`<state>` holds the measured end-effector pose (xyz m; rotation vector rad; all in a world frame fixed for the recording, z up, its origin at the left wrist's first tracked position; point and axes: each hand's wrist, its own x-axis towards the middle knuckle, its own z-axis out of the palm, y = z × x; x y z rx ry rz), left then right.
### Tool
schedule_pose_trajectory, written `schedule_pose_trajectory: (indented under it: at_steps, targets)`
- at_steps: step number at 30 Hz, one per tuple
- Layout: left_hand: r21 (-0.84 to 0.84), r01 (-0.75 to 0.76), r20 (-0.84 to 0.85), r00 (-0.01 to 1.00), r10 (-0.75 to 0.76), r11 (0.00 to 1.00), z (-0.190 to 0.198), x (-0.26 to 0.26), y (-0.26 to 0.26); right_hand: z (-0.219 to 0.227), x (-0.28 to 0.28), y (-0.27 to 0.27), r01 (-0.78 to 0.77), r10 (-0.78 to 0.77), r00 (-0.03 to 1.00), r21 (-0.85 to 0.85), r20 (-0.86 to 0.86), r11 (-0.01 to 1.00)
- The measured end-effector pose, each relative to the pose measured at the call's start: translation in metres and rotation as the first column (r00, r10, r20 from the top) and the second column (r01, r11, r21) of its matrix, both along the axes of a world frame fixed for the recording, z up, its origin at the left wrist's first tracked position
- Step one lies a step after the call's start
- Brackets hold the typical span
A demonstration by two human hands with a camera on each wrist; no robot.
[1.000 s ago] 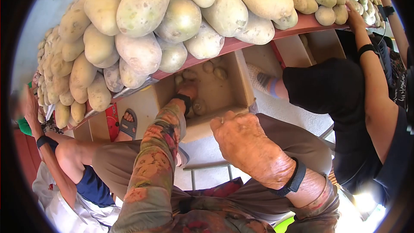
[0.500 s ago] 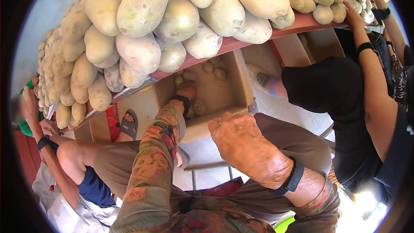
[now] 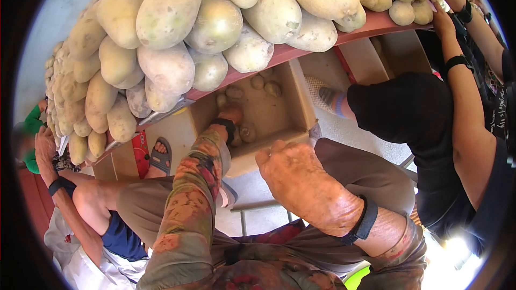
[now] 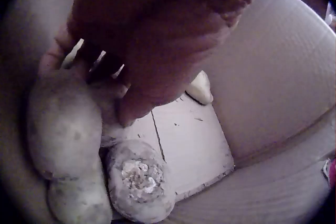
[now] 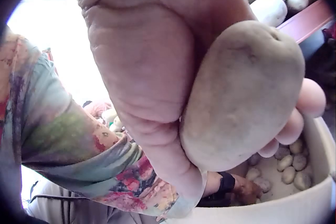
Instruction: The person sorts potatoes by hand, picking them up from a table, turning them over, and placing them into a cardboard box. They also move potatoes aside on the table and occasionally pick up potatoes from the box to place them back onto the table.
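- Cardboard box (image 3: 301,102) sits on the floor under the red stall shelf (image 3: 376,24); a handful of potatoes lie loose on its bottom, several bunched near my left hand (image 3: 232,114).
- Left wrist view: three potatoes in the box corner (image 4: 97,155), touching each other; the nearest one has a rough, crusty pale patch on its end.
- My left hand is down inside the box, fingers curled onto the long potato (image 4: 63,124); whether it's a full grip, I cannot tell.
- My right hand (image 3: 301,182) is above my knee, just short of the box rim, wrapped tight around one potato (image 5: 244,98).
- That potato: oval, dull tan-grey skin, dusty, small dimple near the top.
- Big heap of pale potatoes (image 3: 215,16) on the shelf above.
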<state>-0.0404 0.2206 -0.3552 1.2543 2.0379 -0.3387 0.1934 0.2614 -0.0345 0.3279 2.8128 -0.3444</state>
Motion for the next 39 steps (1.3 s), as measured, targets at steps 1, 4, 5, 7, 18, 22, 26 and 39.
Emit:
schedule_pose_trajectory:
  at_steps: [1,4,5,7,18,22,26,39]
  targets:
    - [0.024,-0.002,0.008,1.000,0.002,1.000,-0.001,-0.001,-0.001,0.002,-0.001,0.000,0.004,-0.004,1.000,0.003,0.006,1.000]
    - [0.111,-0.028,0.029,0.999,0.024,0.993,-0.028,0.000,-0.010,0.001,-0.002,-0.001,0.008,-0.008,1.000,-0.006,-0.001,1.000]
    - [0.149,-0.048,0.033,0.998,0.044,0.988,-0.069,-0.005,-0.017,-0.001,-0.002,-0.002,0.008,-0.008,1.000,-0.013,-0.009,1.000]
    - [0.143,-0.040,0.014,0.999,0.038,0.989,-0.079,-0.005,-0.018,-0.004,-0.002,-0.003,0.002,-0.002,0.999,-0.007,-0.033,1.000]
    - [0.130,-0.118,0.342,0.937,0.068,0.984,0.075,0.008,0.013,0.003,-0.002,0.001,-0.025,0.025,1.000,-0.034,0.010,0.999]
    - [-0.124,-0.627,0.964,0.107,0.242,0.769,0.104,0.008,0.006,-0.002,-0.004,-0.002,-0.044,0.049,0.997,-0.083,0.052,0.996]
    - [-0.220,-0.735,0.976,-0.170,0.140,0.642,0.152,0.020,0.001,-0.002,-0.004,-0.004,-0.051,0.062,0.995,-0.129,0.084,0.990]
    - [-0.447,-0.656,0.891,-0.385,0.240,0.609,0.200,0.045,-0.055,0.014,-0.019,0.024,0.096,-0.082,0.943,-0.027,0.322,0.995]
